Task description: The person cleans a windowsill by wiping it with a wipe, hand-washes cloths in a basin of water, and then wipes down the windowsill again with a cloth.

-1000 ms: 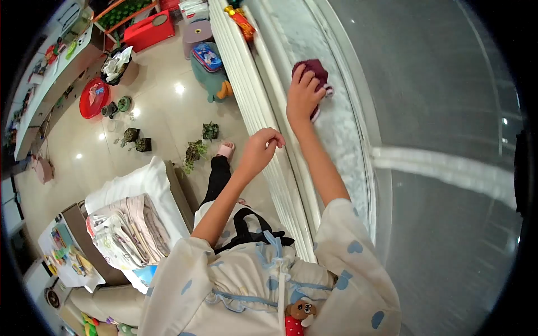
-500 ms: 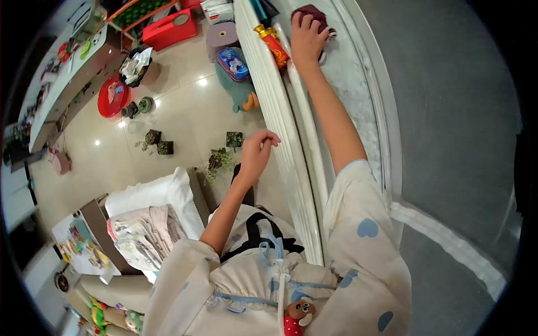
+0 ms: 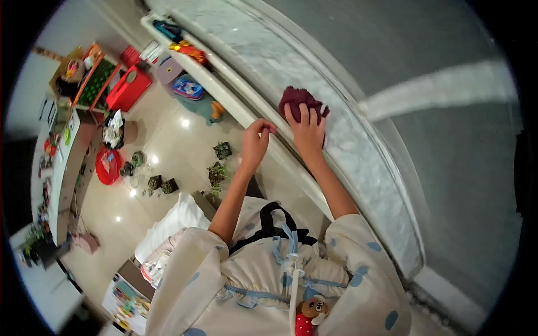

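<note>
A crumpled dark maroon cloth [image 3: 292, 98] lies on the white-grey marbled sill [image 3: 258, 61] beside the window glass. My right hand [image 3: 307, 127] presses on the cloth with its fingers spread over it; the palm side is hidden. My left hand [image 3: 257, 143] hovers near the white ridged edge [image 3: 235, 106] of the ledge, its fingers curled loosely together, with nothing visible in them. Farther up the ledge rest a red and gold wrapped item [image 3: 189, 52] and a dark teal object [image 3: 167, 30].
Below the ledge, on the tiled floor [image 3: 159, 120], stand small potted plants [image 3: 222, 150], a red basin [image 3: 109, 166], a bin [image 3: 128, 133] and a red box [image 3: 129, 88]. A grey-green stool [image 3: 200, 107] carries a blue case [image 3: 188, 88]. White bedding [image 3: 174, 221] lies at lower left.
The view has turned, so the ledge now slants across it. My right hand and the maroon cloth are nearer to me along the sill. My left hand stays loosely curled.
</note>
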A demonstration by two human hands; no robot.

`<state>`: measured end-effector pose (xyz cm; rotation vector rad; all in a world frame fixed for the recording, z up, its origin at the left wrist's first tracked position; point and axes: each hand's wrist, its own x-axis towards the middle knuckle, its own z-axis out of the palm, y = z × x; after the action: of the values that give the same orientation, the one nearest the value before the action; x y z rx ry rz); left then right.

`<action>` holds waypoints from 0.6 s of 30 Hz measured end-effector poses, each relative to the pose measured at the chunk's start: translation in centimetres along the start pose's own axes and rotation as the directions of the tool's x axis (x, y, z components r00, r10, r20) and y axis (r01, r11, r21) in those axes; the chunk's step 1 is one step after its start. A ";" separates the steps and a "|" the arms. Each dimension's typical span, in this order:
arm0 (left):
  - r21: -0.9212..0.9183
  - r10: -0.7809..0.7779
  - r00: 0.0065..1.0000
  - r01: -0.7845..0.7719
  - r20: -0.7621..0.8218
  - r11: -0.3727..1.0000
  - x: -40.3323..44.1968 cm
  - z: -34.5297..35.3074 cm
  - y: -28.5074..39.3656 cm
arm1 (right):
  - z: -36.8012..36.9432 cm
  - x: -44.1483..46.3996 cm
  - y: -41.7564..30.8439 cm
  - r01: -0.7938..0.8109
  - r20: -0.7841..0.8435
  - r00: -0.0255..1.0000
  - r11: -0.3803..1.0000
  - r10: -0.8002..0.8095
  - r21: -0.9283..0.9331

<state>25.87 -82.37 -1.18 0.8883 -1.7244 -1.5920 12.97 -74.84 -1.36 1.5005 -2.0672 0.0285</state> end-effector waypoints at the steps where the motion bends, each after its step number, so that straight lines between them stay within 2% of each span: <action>1: 0.000 0.024 0.999 -0.024 0.040 1.000 -1.1 1.2 0.1 | -1.1 -2.7 1.4 -0.002 0.033 0.999 1.000 0.002 -0.004; 4: -0.009 0.059 0.985 -0.059 0.165 0.998 -5.1 4.9 -0.1 | -3.5 -11.0 4.9 -0.079 0.003 0.997 0.995 0.079 -0.062; 6: -0.025 0.046 0.968 -0.041 0.246 0.999 -8.2 7.2 -0.5 | -5.8 -17.0 7.5 -0.118 0.053 0.991 0.988 0.124 -0.103; 8: 0.004 0.122 0.922 -0.133 0.367 0.991 -10.9 9.1 -1.7 | -7.5 -23.2 10.5 -0.121 0.068 0.989 0.983 0.131 -0.138; 11: -0.064 0.102 0.855 -0.081 0.509 0.995 -15.1 11.4 -2.3 | -10.6 -30.7 14.4 -0.144 0.108 0.981 0.981 0.158 -0.128; 16: -0.071 0.098 0.776 -0.069 0.623 0.995 -19.6 12.8 -2.4 | -13.6 -35.8 17.6 -0.159 0.162 0.971 0.980 0.178 -0.123; 18: -0.069 0.079 0.723 -0.044 0.687 0.997 -20.7 12.8 -1.8 | -12.8 -35.6 17.0 -0.223 0.142 0.961 0.968 0.239 -0.119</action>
<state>27.60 -58.15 -3.96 0.1783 -2.1552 -2.0694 10.74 -33.42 -1.78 1.2277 -2.3232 -0.1053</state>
